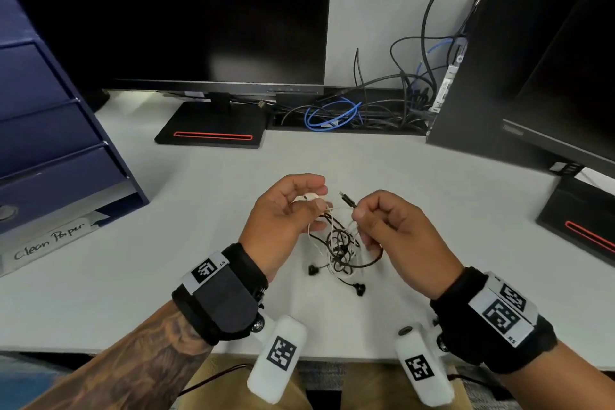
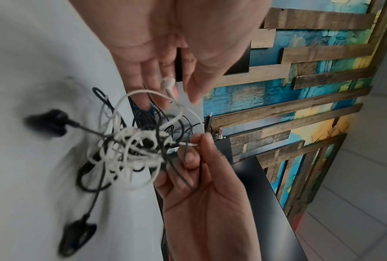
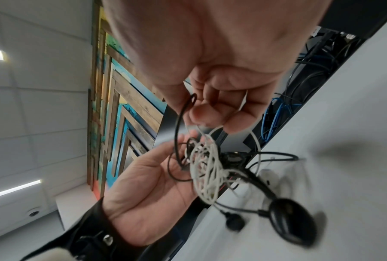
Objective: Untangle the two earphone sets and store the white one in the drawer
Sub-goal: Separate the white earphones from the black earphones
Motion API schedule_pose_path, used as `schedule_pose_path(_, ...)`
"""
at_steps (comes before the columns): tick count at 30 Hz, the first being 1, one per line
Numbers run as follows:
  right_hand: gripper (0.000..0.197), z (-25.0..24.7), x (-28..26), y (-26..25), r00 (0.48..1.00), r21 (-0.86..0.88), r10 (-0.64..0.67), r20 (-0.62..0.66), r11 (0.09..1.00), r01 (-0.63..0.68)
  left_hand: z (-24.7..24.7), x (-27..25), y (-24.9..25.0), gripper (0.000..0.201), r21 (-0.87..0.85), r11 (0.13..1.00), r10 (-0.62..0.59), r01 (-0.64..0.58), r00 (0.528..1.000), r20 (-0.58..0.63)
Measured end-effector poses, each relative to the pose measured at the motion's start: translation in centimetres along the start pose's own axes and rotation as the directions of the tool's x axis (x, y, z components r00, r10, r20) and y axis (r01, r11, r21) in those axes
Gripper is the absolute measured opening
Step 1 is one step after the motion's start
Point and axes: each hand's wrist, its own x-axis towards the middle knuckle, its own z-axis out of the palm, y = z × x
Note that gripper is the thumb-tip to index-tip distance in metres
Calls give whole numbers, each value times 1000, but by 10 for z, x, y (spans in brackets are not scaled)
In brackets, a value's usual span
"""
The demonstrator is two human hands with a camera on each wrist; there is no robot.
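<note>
Both hands hold the knot above the tabletop (image 1: 186,210): my left hand (image 1: 283,210) pinches a white earbud (image 1: 311,196), my right hand (image 1: 396,226) the black plug (image 1: 346,200); still untangling, next I'd feed that plug through

A handwritten label (image 1: 55,241) under the blue drawer unit (image 1: 50,130) reads "Clean Paper" — wrist-strap tags too small to read

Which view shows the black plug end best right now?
The head view: the black plug sticks up clear above the right hand, sharp against the desk. In the left wrist view it is only a thin dark sliver above the fingertips. In the right wrist view I cannot make it out.
</note>
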Motion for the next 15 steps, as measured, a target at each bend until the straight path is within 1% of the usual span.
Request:
schedule_pose_path(4,13,3,0,-2,999,65,-27,32,998,24,2,-1,-6,37,95,995,24,-18,998,-59)
schedule_pose_path(5,13,4,0,-3,999,71,-33,36,997,31,3,-1,-7,38,116,993,28,-20,997,-68)
schedule_pose_path(7,13,4,0,-2,999,80,-40,37,996,36,4,-2,-9,32,141,990,37,-27,997,-71)
schedule_pose_path(9,13,4,1,-1,999,84,-41,33,996,38,6,-3,-9,25,143,989,46,-40,998,-40)
schedule_pose_path(12,13,4,1,-1,998,67,-52,30,996,50,9,-6,-7,26,159,985,57,-61,998,27)
schedule_pose_path(15,14,2,5,-8,997,59,-70,18,996,69,10,-4,0,27,180,979,89,-100,994,65)
